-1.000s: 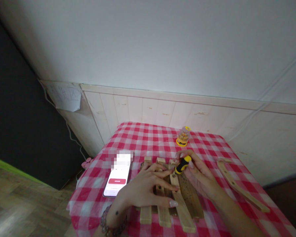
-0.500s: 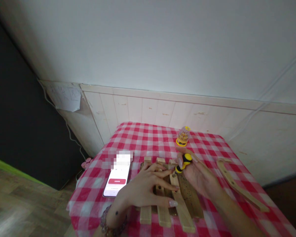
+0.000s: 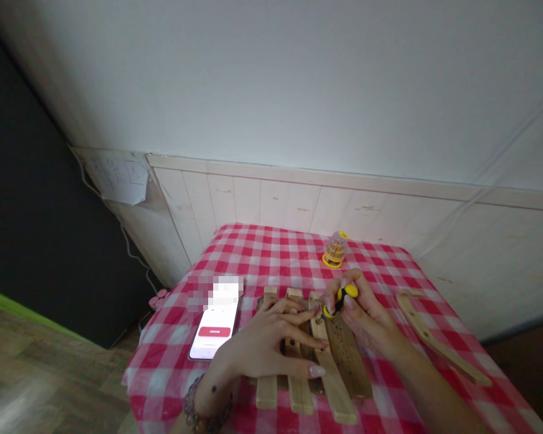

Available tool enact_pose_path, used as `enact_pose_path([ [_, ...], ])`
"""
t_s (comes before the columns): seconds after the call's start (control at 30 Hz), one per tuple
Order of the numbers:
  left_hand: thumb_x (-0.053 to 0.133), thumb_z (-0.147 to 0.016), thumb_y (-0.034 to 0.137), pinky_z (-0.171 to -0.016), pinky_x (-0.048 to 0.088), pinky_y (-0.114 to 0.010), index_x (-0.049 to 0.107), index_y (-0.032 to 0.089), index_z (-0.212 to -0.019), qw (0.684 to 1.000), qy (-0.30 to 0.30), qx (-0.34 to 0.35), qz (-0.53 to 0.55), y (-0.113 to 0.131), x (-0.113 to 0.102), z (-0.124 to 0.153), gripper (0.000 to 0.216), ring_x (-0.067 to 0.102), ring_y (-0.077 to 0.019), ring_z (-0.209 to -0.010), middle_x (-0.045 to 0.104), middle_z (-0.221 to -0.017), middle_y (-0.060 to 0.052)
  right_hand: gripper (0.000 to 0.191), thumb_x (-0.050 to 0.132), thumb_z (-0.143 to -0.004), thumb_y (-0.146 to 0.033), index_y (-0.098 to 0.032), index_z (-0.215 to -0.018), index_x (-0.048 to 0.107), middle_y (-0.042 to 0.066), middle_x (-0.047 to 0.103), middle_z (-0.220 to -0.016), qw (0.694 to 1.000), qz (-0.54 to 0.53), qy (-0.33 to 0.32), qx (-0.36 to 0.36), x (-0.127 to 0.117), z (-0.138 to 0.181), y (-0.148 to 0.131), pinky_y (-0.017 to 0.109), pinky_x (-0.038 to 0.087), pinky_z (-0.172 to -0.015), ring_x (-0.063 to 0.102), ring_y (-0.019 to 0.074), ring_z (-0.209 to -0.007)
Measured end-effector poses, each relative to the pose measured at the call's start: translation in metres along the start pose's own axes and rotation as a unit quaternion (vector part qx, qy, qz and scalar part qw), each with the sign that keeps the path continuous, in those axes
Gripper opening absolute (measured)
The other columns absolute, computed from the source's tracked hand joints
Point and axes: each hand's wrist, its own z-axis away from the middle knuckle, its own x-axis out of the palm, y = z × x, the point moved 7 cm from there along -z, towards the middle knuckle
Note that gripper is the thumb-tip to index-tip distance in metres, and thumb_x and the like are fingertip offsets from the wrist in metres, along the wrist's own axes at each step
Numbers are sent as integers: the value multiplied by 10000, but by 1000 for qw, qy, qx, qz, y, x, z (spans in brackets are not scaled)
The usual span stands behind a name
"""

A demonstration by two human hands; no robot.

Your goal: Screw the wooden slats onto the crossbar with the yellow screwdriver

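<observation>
The right hand [image 3: 361, 319] now curls its fingers closed around a yellow-and-black stubby screwdriver [image 3: 342, 299], tighter than before. The left hand's [image 3: 262, 345] fingers lie spread over pale wooden slats [image 3: 331, 380].

The screwdriver [image 3: 342, 299] tip is blurred.

A yellow-and-black screwdriver [image 3: 341, 300] tilts tip-down over pale wooden slats [image 3: 330, 367] laid side by side
</observation>
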Motion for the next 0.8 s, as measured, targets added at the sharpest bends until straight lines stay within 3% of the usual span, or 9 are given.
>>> enact_pose_path([
  [0.1,630,-961,717,-1210,261,-548,697,467,-1331,1000,8,6,2,1,-1,0,451,442,-332,-1422,468,-1622,98,254,745,-921,-539,-330,-1014,635,-38,573,-760,1000,-24,19,0,3,-2,-1,312,488,-702,511,174,-681],
  [0.23,647,-946,722,-1216,246,-551,695,471,-1332,1000,5,2,5,0,-1,1,463,442,-341,-1417,476,-1617,90,429,716,-874,-650,-287,-1104,709,10,581,-786,998,-45,30,44,5,-2,3,368,508,-725,539,218,-731],
  [0.33,652,-947,714,-1210,243,-566,699,465,-1326,1000,-4,-14,1,0,0,1,456,425,-352,-1431,467,-1625,80,367,710,-908,-598,-281,-1089,751,36,627,-840,998,-36,17,54,4,-1,5,386,517,-794,589,230,-807],
  [0.5,662,-946,706,-1202,258,-556,704,460,-1316,1000,5,-15,7,3,-2,1,446,433,-337,-1430,525,-1585,62,239,739,-935,-513,-289,-1008,781,36,670,-908,1000,4,-7,9,4,0,3,321,518,-812,620,196,-869],
  [0.8,668,-949,696,-1227,195,-598,698,457,-1319,1000,2,-11,16,2,-1,0,441,411,-342,-1450,428,-1642,87,256,789,-904,-482,-285,-930,628,7,651,-887,999,7,48,-9,-2,-1,-1,324,545,-746,641,197,-835],
])
